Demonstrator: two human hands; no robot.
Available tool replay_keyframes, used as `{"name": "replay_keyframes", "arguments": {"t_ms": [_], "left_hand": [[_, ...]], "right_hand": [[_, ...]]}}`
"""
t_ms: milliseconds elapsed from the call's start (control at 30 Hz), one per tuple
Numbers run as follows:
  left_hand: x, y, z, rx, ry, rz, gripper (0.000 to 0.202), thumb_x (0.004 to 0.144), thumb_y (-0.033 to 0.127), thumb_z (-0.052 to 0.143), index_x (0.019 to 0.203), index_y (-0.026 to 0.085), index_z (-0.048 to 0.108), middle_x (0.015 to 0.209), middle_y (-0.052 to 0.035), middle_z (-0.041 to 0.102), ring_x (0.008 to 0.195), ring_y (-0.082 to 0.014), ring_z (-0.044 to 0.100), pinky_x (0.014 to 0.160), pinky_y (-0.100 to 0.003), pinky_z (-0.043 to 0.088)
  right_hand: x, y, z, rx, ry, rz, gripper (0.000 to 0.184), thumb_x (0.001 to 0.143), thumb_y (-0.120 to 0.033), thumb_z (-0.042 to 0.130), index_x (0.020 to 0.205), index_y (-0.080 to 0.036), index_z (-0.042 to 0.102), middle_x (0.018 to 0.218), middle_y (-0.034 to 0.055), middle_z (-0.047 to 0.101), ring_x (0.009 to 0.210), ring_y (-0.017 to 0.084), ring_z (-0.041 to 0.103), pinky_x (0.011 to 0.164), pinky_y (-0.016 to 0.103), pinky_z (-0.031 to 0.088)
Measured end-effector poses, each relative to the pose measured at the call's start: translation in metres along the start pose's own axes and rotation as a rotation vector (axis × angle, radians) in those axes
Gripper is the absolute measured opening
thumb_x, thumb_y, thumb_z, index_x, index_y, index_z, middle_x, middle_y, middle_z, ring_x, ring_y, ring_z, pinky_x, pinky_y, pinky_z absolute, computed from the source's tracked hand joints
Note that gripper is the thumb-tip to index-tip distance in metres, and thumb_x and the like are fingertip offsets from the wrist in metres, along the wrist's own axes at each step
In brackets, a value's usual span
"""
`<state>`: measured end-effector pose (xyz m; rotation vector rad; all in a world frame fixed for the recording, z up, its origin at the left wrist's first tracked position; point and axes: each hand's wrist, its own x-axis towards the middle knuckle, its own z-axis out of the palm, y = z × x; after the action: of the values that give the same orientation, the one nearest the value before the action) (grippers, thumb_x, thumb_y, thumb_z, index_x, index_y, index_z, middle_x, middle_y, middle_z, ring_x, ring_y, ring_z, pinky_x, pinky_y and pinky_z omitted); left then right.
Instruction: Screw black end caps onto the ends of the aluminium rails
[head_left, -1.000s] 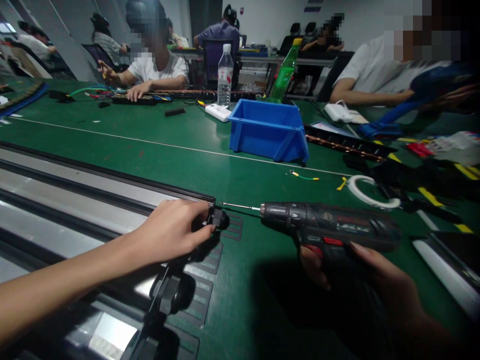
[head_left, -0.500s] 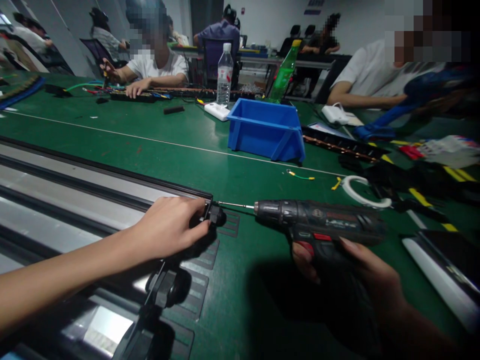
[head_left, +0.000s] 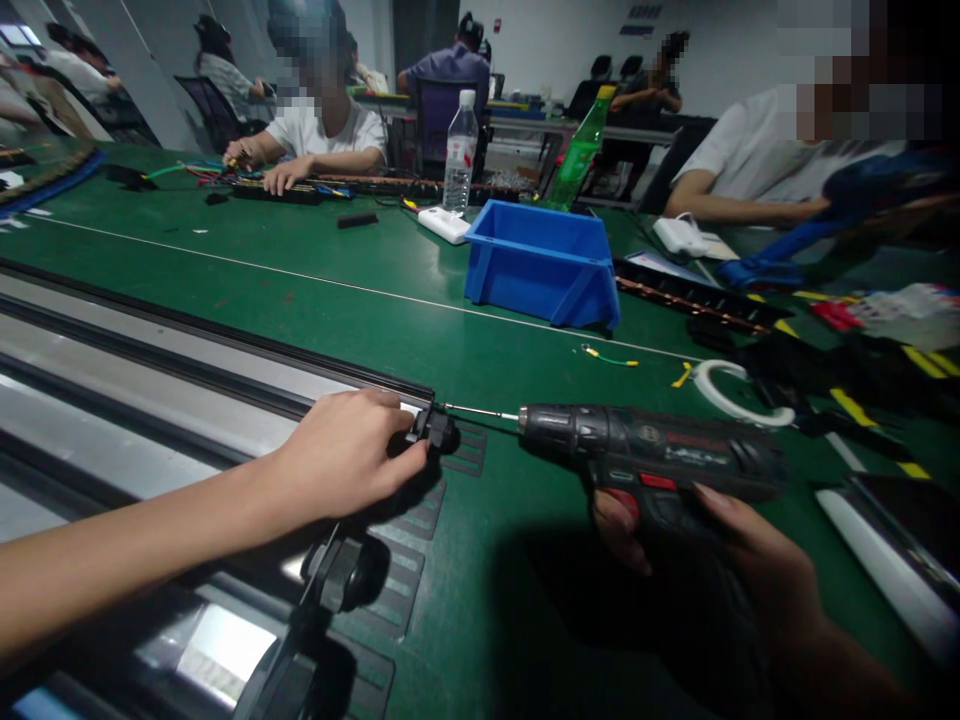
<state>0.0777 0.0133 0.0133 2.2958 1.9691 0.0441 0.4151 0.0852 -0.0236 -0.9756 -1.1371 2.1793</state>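
My right hand (head_left: 757, 560) is wrapped around the grip of a black cordless drill (head_left: 645, 440), forefinger at its red trigger. A long thin screwdriver bit (head_left: 480, 411) runs left from its chuck, its tip at the far corner of a long silver panel with black ribs (head_left: 187, 362). My left hand (head_left: 352, 445) pinches a black end piece (head_left: 441, 430) at that corner, thumb on the near side. Whether a screw sits at the bit's tip is too small to tell. More black knobbed end pieces (head_left: 341, 575) line the panel's near end.
Beyond the drill stands a blue plastic bin (head_left: 540, 270), with a water bottle (head_left: 459, 155) and green bottle (head_left: 577, 150) behind. A short green wire (head_left: 611, 357) and white ring (head_left: 739, 395) lie on the green table (head_left: 360, 300). Other people sit across it.
The whole view has shifted slightly, so everything appears a little farther right. Both hands, the drill and the panel keep about the same positions relative to each other.
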Motion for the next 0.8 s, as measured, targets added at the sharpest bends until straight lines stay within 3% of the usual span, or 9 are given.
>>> {"name": "replay_keyframes", "arguments": {"t_ms": [333, 600, 800], "left_hand": [[0.004, -0.002, -0.001, 0.001, -0.025, 0.054, 0.043, 0.101, 0.045, 0.039, 0.085, 0.017, 0.067, 0.087, -0.0090, 0.067, 0.082, -0.0250, 0.067, 0.073, -0.036, 0.048], [0.005, -0.003, 0.001, -0.050, -0.005, 0.102, 0.036, 0.100, 0.040, 0.042, 0.077, 0.018, 0.060, 0.085, -0.0072, 0.065, 0.076, -0.0221, 0.065, 0.069, -0.034, 0.046], [0.005, -0.004, 0.000, -0.063, -0.017, 0.097, 0.034, 0.098, 0.038, 0.044, 0.073, 0.018, 0.056, 0.082, -0.0062, 0.065, 0.076, -0.0230, 0.065, 0.070, -0.035, 0.046]], "right_hand": [[0.003, -0.003, 0.006, -0.010, 0.026, 0.022, 0.047, 0.086, -0.056, 0.055, 0.084, -0.013, 0.072, 0.079, 0.0119, 0.059, 0.065, 0.021, 0.053, 0.058, 0.031, 0.046], [0.004, -0.023, 0.008, -0.264, 0.057, 0.093, 0.039, 0.077, -0.056, 0.072, 0.081, -0.017, 0.070, 0.075, 0.0077, 0.061, 0.063, 0.020, 0.058, 0.056, 0.030, 0.045], [0.005, -0.032, 0.011, -0.424, 0.010, 0.078, 0.041, 0.077, -0.058, 0.073, 0.074, -0.017, 0.068, 0.066, 0.0075, 0.060, 0.058, 0.021, 0.057, 0.054, 0.033, 0.043]]}}
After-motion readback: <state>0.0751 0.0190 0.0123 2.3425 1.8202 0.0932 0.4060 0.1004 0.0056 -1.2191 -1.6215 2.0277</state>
